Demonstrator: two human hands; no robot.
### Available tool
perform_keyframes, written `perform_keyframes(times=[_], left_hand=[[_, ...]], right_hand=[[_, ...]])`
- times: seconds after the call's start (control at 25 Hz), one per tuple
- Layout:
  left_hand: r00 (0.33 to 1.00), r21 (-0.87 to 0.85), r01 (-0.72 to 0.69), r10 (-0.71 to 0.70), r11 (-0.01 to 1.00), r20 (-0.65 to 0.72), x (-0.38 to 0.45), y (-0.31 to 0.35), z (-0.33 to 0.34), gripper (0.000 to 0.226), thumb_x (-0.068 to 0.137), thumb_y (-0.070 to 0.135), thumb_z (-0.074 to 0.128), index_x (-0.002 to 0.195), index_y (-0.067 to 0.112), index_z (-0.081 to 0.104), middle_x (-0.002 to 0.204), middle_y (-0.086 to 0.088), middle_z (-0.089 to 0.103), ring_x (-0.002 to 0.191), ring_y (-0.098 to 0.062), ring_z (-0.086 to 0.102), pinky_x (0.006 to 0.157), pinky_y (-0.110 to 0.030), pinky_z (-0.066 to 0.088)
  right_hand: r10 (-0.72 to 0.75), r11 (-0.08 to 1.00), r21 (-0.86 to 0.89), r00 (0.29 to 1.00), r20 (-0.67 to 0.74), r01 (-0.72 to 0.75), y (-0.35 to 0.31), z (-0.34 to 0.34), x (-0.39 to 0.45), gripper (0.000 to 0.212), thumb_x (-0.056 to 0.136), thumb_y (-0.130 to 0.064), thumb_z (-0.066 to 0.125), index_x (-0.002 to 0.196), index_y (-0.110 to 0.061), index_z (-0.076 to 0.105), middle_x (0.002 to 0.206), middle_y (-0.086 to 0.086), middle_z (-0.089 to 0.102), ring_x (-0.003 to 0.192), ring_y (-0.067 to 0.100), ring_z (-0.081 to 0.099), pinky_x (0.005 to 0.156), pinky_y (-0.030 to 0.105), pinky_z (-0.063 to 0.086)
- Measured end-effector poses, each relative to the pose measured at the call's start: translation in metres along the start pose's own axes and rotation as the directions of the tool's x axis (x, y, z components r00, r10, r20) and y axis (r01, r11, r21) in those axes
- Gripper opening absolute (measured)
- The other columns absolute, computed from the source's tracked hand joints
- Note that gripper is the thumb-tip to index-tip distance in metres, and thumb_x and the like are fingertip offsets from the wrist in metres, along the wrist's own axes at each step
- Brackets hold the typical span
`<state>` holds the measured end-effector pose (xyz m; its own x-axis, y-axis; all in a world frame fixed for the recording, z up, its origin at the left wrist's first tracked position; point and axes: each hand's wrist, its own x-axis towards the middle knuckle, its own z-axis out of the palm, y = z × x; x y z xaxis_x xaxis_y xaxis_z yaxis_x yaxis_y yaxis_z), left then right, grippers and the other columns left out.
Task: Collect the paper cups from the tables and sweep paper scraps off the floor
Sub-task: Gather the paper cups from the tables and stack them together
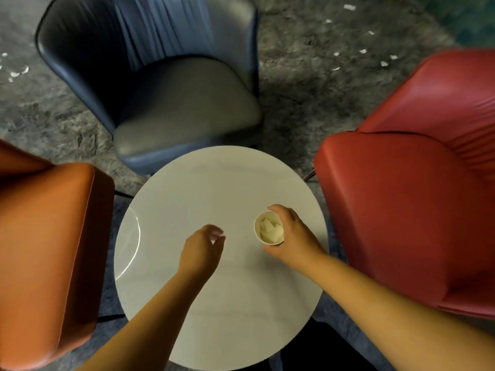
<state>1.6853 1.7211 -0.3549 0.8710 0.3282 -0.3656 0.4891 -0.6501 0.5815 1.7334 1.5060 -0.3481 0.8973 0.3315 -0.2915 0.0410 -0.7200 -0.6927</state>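
A white paper cup [268, 228] with pale paper pieces inside stands on the right side of the round white table [203, 183]. My right hand [293, 234] grips the cup from its right side, fingers and thumb curled round the rim. My left hand [203, 246] hovers over the table's middle, a hand's width left of the cup, fingers loosely curled and holding nothing that shows. Small white paper scraps [384, 63] lie on the grey carpet at the top right, and more paper scraps [16, 73] lie at the far left.
Three armchairs ring the table: a dark blue armchair [166, 84] behind it, a red armchair [417, 188] to the right, an orange armchair [45, 250] to the left. Grey mottled carpet [308, 76] shows between them.
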Motion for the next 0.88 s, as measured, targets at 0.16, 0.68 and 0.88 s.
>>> perform_keyframes(times=[0.16, 0.68, 0.88], left_hand=[[0.992, 0.233, -0.095, 0.073, 0.968, 0.105, 0.002, 0.027, 0.016, 0.019, 0.093, 0.029, 0.059, 0.111, 0.024, 0.062, 0.106, 0.006, 0.065, 0.084, -0.008, 0.053, 0.073, -0.022, 0.039], [0.985, 0.379, -0.171, 0.153, 0.910, 0.077, 0.012, 0.226, 0.126, 0.035, 0.095, 0.034, 0.055, 0.128, 0.024, 0.055, 0.125, -0.002, 0.060, 0.109, -0.022, 0.059, 0.087, -0.034, 0.051], [0.974, 0.425, -0.227, 0.200, 0.876, 0.108, 0.044, 0.287, 0.132, 0.041, 0.095, 0.035, 0.053, 0.134, 0.022, 0.050, 0.127, -0.007, 0.058, 0.112, -0.027, 0.057, 0.087, -0.038, 0.050]], right_hand=[[0.082, 0.996, 0.028, 0.987, -0.138, -0.079, 0.033, -0.043, -0.016, 0.086, 0.064, -0.030, 0.084, 0.136, -0.032, 0.037, 0.130, -0.002, 0.047, 0.111, 0.019, 0.052, 0.085, 0.028, 0.046], [-0.002, 0.999, -0.040, 0.985, -0.172, -0.005, 0.166, -0.254, -0.008, 0.088, 0.060, -0.024, 0.088, 0.135, -0.020, 0.043, 0.129, 0.004, 0.048, 0.116, 0.022, 0.050, 0.095, 0.031, 0.043], [0.033, 0.999, 0.004, 0.973, -0.229, -0.033, 0.187, -0.297, 0.011, 0.089, 0.059, -0.021, 0.089, 0.135, -0.017, 0.043, 0.132, 0.006, 0.048, 0.118, 0.022, 0.050, 0.095, 0.024, 0.038]])
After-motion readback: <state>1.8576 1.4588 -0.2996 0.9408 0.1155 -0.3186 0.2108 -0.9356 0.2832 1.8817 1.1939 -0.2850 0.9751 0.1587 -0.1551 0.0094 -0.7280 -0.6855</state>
